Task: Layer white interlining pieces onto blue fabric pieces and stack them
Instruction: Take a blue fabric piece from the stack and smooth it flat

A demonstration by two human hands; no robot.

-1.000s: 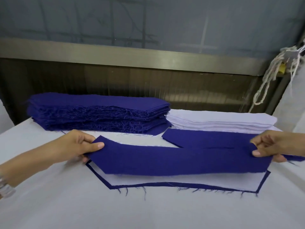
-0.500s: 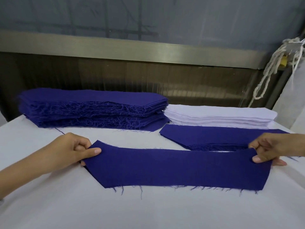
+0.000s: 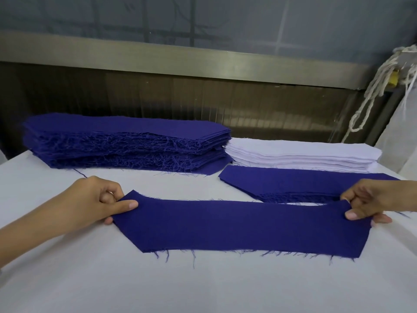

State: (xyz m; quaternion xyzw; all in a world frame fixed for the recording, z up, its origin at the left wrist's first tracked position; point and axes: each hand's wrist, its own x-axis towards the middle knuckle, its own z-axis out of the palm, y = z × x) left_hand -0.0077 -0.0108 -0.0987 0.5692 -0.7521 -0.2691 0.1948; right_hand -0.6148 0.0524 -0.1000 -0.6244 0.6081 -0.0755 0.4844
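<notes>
One blue fabric piece [image 3: 243,224], a long strip with slanted ends and a frayed near edge, is shown stretched between two grips and lying on the white table [image 3: 203,288]. Its left end is pinched by the left hand [image 3: 94,199], the thumb being laid on the upper face and the fingers curled at the edge; its right end is pinched likewise by the right hand [image 3: 374,199], with the thumb on top and one fingertip visible beneath the cloth. At the right grip the far corner of the piece is raised slightly. Whether anything lies under the strip cannot be told. Three stacks are seen on the far side of the grips. Just beyond the right grip, and partly hidden by that hand, one low blue stack [image 3: 293,180] is placed; directly behind it, one white interlining stack [image 3: 300,155] is set. Beyond the left grip, well apart from it, one tall blue stack [image 3: 126,143] with loose threads along its near side is placed, its right end touching the white stack. The pieces within each stack are too thin to be counted. Farther out, one metal rail [image 3: 180,56] is seen behind the table, and a bundle of white cords [image 3: 381,86] is hung above and beyond the right grip.
</notes>
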